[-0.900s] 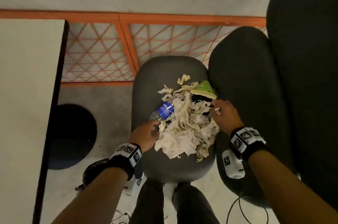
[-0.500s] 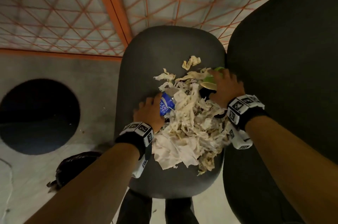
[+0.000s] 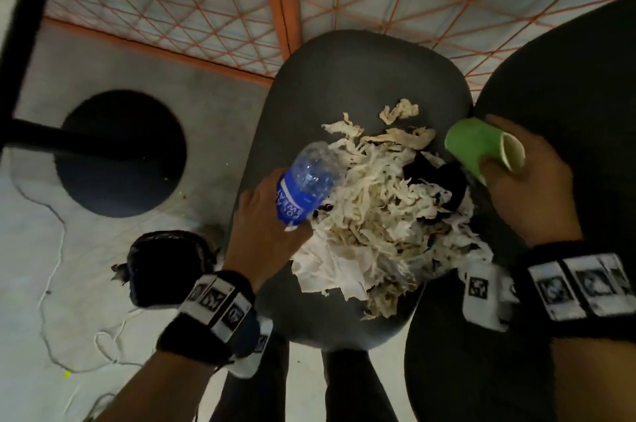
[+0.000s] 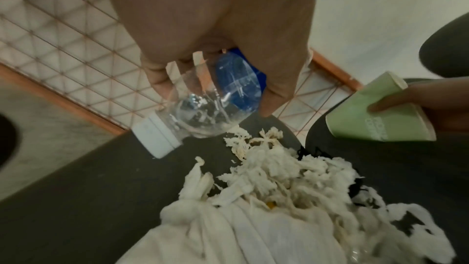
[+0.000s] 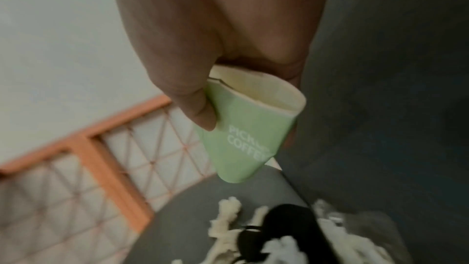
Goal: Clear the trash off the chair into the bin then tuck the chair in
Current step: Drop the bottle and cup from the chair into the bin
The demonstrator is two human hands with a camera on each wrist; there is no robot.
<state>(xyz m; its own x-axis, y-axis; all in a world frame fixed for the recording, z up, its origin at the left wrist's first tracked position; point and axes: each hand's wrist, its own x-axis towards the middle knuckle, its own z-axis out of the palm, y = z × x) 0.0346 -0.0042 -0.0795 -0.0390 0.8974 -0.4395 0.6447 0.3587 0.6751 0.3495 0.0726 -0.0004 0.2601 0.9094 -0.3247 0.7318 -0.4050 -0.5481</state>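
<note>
A grey chair seat point(image 3: 347, 84) carries a heap of shredded white paper point(image 3: 385, 215) with a black item point(image 3: 437, 173) half buried in it. My left hand point(image 3: 265, 218) grips a clear plastic bottle point(image 3: 306, 180) with a blue label, lifted just above the heap; its white cap point(image 4: 157, 136) shows in the left wrist view. My right hand point(image 3: 530, 180) holds a crushed green paper cup point(image 3: 481, 149) at the seat's right edge. The cup point(image 5: 248, 127) reads COFFEE in the right wrist view.
A black chair back point(image 3: 568, 94) stands close on the right. An orange mesh panel point(image 3: 192, 1) runs behind the seat. A round black table base point(image 3: 120, 153) and post lie to the left, and a black bag point(image 3: 165, 266) with white cables sits on the floor.
Both hands closed on their items and lifted them: the bottle came up off the seat's left side, the green cup rose from the heap's right edge. The head moved closer.
</note>
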